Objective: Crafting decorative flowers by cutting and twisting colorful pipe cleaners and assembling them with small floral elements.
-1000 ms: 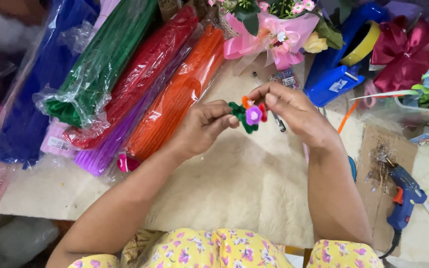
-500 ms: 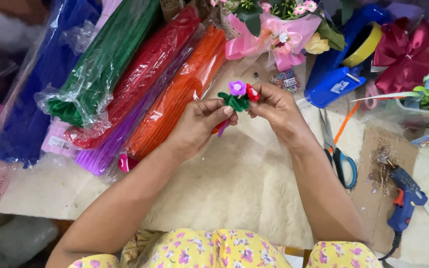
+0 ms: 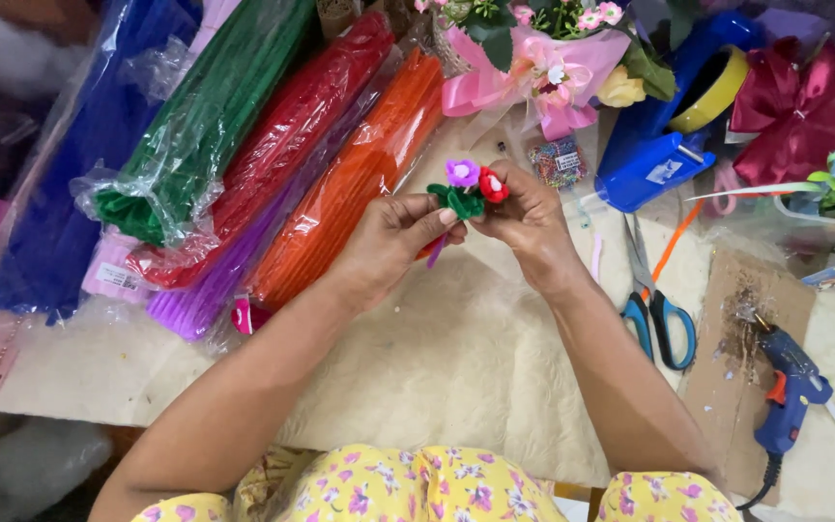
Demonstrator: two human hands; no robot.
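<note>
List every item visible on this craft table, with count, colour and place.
pipe-cleaner posy: one, purple and red blooms, green leaves, held between both hands
pipe-cleaner packs: several bagged, blue, green, red, purple, orange, upper left
wrapped bouquet: one, pink, top centre
scissors: one, blue handles, right of the arms
glue gun: one, blue, lower right
ribbon bow: one, dark red, upper right
left hand: pinching the posy stem
right hand: gripping the posy

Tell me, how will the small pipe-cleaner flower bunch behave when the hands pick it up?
The small fuzzy flower bunch with green leaves probably is very light: fingertips of the left hand and right hand alone hold it. Its thin stems likely bend easily. The fuzzy surface should not slip.
</note>
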